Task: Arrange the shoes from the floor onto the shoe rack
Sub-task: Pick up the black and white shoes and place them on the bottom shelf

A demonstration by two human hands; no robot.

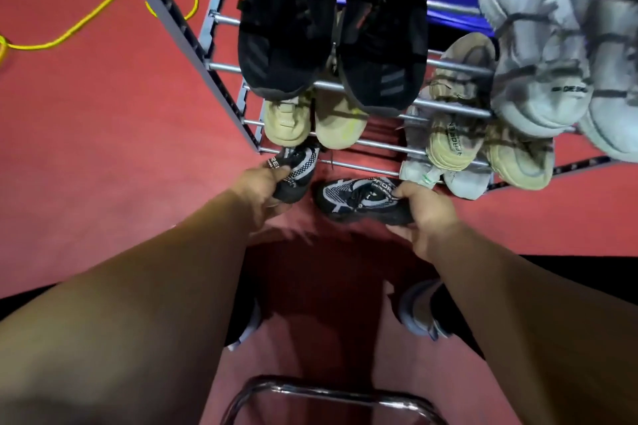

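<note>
Both arms reach down; the left hand (260,188) fingers grip one black shoe (297,171), the right hand (426,214) fingers grip the other black shoe (359,197) by the shoe rack (226,67).

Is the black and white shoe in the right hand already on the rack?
Not yet. The right hand holds the shoe in front of the rack.

Two black-and-white shoes (362,198), two black (286,28), four beige (452,145), perhaps four pale grey (538,86), one rack (228,65)

Metal shoe rack (226,71) with sneakers, on red floor (103,148).
</note>
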